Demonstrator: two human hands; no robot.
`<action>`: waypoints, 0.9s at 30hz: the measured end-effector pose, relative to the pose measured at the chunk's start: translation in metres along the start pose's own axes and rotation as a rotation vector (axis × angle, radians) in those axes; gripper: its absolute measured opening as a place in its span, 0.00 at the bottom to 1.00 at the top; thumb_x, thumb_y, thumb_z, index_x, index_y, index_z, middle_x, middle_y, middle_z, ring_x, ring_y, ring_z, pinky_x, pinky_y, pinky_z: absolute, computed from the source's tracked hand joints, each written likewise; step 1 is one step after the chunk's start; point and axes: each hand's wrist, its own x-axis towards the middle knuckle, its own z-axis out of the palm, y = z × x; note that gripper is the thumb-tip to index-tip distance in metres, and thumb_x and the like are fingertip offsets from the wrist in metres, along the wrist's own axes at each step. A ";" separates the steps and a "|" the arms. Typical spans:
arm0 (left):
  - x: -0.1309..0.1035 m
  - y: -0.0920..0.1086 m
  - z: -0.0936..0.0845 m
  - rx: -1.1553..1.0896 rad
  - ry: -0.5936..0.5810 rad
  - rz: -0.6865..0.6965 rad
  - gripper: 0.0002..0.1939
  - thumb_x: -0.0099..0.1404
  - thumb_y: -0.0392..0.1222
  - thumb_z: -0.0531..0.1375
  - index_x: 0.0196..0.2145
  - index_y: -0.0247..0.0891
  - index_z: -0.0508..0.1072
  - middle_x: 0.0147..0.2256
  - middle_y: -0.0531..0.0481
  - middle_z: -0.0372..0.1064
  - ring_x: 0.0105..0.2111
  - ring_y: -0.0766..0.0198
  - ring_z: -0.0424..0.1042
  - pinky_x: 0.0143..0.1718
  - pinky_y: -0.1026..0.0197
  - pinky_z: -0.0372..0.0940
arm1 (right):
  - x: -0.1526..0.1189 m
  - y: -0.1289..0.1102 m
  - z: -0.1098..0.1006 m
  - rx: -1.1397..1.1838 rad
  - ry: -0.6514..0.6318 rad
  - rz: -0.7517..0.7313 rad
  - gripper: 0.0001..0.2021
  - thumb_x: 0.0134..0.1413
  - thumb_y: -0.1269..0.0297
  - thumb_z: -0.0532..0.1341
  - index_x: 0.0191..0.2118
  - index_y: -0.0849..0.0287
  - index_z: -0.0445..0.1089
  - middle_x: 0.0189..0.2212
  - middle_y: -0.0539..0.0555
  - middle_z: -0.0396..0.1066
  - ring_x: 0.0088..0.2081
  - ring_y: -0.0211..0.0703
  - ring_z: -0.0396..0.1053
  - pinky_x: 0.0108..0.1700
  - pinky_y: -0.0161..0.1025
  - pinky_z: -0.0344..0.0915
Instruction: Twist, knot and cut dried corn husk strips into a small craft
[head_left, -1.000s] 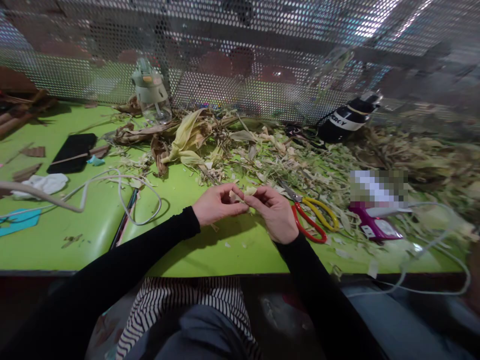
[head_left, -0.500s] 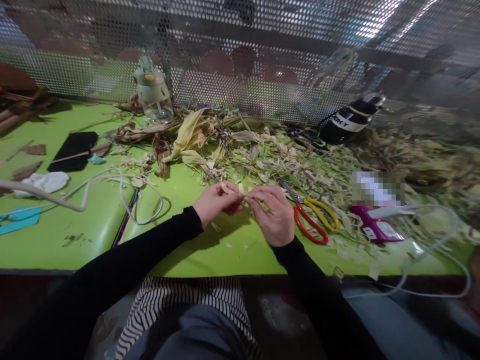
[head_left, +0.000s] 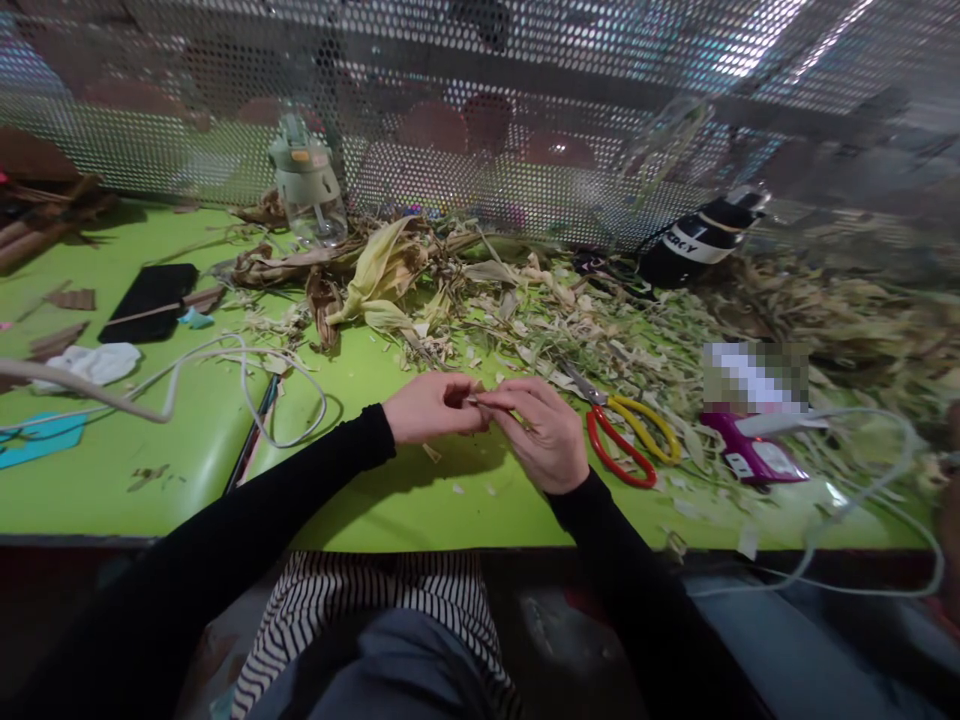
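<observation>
My left hand (head_left: 431,408) and my right hand (head_left: 541,430) meet above the green table, fingertips almost touching. Both are closed in a pinch on a small pale strip of corn husk (head_left: 481,388), mostly hidden by the fingers. Just right of my right hand lie scissors (head_left: 630,425) with one red and one yellow handle, blades pointing away to the left. Beyond my hands, corn husk scraps (head_left: 517,310) cover the table, with a larger yellowish husk (head_left: 379,270) among them.
Behind the husks stand a clear bottle (head_left: 311,190) and a leaning black bottle (head_left: 697,240), near a perforated metal screen (head_left: 450,150). At left are a black phone (head_left: 146,305), white cable (head_left: 244,370) and pencils (head_left: 255,430). A purple glue gun (head_left: 757,455) with its cord lies right.
My left hand has turned so that its back faces up more, its fingers curling over the husk strip. Less of the strip shows now. My right hand has barely shifted.
</observation>
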 end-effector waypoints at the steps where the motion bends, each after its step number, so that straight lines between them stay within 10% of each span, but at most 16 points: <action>1: -0.001 0.001 0.000 -0.005 -0.011 0.009 0.04 0.55 0.34 0.60 0.27 0.31 0.68 0.22 0.54 0.67 0.23 0.74 0.66 0.30 0.66 0.64 | 0.000 0.000 0.000 0.022 0.008 0.024 0.06 0.55 0.67 0.58 0.36 0.53 0.73 0.31 0.53 0.71 0.34 0.43 0.68 0.36 0.42 0.67; 11: -0.002 0.008 0.002 -0.124 0.046 -0.116 0.06 0.61 0.36 0.58 0.28 0.30 0.68 0.24 0.49 0.72 0.25 0.72 0.72 0.34 0.64 0.68 | 0.002 0.014 -0.004 0.323 -0.029 0.285 0.14 0.53 0.59 0.61 0.45 0.55 0.68 0.37 0.54 0.69 0.36 0.41 0.68 0.38 0.39 0.67; 20: -0.002 0.006 0.005 -0.075 0.090 -0.078 0.05 0.62 0.36 0.56 0.29 0.32 0.68 0.21 0.52 0.70 0.25 0.71 0.73 0.33 0.65 0.68 | 0.000 0.009 -0.002 0.253 0.025 0.410 0.09 0.55 0.58 0.59 0.31 0.58 0.66 0.25 0.50 0.66 0.26 0.37 0.62 0.29 0.36 0.61; 27: 0.000 -0.003 0.006 -0.012 0.113 -0.060 0.07 0.61 0.38 0.57 0.28 0.32 0.68 0.21 0.51 0.72 0.23 0.72 0.71 0.30 0.67 0.68 | 0.002 0.005 -0.002 0.163 0.008 0.306 0.05 0.55 0.64 0.58 0.36 0.58 0.68 0.33 0.54 0.68 0.30 0.40 0.64 0.32 0.38 0.64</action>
